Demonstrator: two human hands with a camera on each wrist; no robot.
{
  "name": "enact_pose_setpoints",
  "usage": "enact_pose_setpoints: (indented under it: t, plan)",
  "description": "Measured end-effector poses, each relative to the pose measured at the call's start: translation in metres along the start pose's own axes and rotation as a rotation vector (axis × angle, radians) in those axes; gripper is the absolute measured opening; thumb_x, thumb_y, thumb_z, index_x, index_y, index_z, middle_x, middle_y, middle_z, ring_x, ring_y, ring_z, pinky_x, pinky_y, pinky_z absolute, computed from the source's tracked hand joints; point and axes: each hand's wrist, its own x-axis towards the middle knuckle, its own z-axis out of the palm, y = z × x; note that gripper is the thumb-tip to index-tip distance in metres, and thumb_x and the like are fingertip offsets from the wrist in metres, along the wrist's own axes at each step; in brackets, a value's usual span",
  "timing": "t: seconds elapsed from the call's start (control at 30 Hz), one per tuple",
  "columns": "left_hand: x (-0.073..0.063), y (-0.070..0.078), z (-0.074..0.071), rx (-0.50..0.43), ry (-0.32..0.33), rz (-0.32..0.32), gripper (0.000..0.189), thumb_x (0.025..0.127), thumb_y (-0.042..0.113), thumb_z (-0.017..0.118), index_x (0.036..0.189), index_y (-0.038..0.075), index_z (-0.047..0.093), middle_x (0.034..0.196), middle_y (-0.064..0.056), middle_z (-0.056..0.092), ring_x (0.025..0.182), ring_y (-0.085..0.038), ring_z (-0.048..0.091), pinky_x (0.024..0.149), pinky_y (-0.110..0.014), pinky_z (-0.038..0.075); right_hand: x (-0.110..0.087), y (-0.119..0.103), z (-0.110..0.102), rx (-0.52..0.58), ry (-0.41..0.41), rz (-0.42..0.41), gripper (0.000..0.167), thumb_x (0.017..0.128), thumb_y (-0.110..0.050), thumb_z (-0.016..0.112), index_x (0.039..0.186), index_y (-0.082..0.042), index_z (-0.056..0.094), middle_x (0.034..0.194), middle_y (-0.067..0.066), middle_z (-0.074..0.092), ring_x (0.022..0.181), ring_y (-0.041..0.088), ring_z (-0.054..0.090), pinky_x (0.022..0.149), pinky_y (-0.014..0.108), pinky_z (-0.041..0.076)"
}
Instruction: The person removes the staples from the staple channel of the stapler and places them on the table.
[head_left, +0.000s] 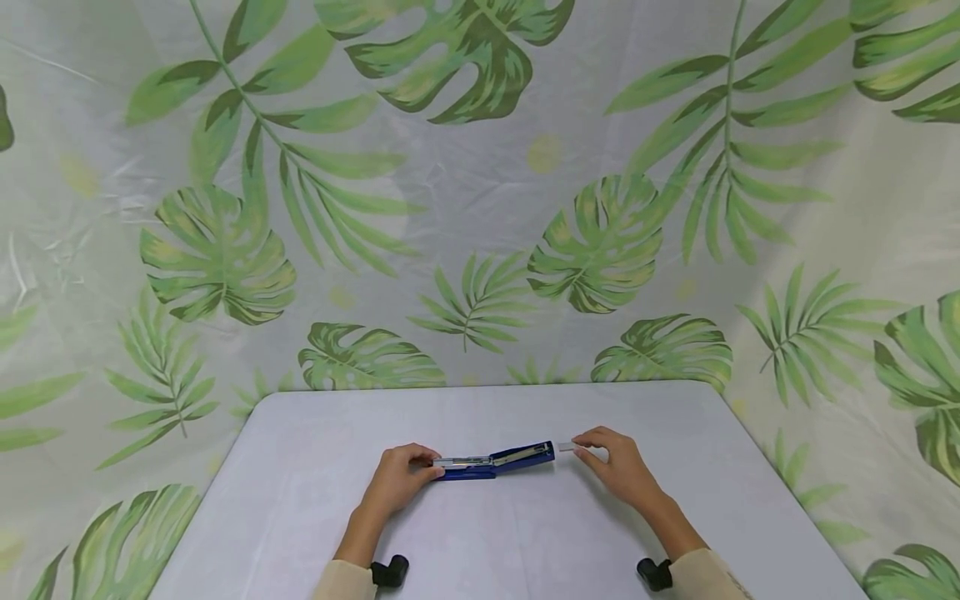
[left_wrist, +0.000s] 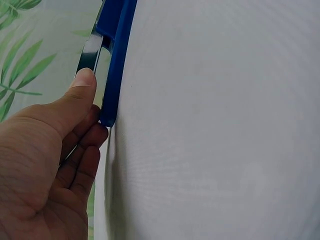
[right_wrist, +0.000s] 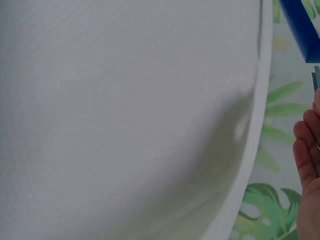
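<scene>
A blue stapler (head_left: 468, 476) lies opened out on the table, its top arm swung over to the right and its metal magazine exposed. My left hand (head_left: 396, 480) grips its left end; in the left wrist view the thumb (left_wrist: 84, 82) presses on the metal magazine (left_wrist: 90, 52) while other fingers lie by the blue base (left_wrist: 117, 75). To the right, my right hand (head_left: 621, 472) pinches a small silvery strip of staples (head_left: 566, 447), just apart from the tip of the raised arm (head_left: 545, 452). Only part of this hand shows in the right wrist view.
A white cloth covers the table (head_left: 517, 542), whose rounded far edge meets a leaf-printed curtain (head_left: 480, 208). Black camera mounts (head_left: 391, 572) sit at both wrists, by the beige sleeves (head_left: 345, 581).
</scene>
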Motion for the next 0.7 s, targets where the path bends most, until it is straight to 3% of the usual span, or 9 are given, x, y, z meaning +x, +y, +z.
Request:
enact_pose_setpoints:
  t: [0.7]
  plan:
    - [-0.001, -0.001, 0.002, -0.011, 0.016, 0.012, 0.018, 0.088, 0.027, 0.084, 0.102, 0.017, 0.079, 0.097, 0.005, 0.077, 0.096, -0.013, 0.069, 0.09, -0.042, 0.056, -0.005, 0.02, 0.009, -0.052, -0.138, 0.111, 0.013, 0.093, -0.015, 0.077, 0.106, -0.014, 0.079, 0.102, -0.004, 0.076, 0.099, 0.022, 0.072, 0.09, 0.043, 0.057]
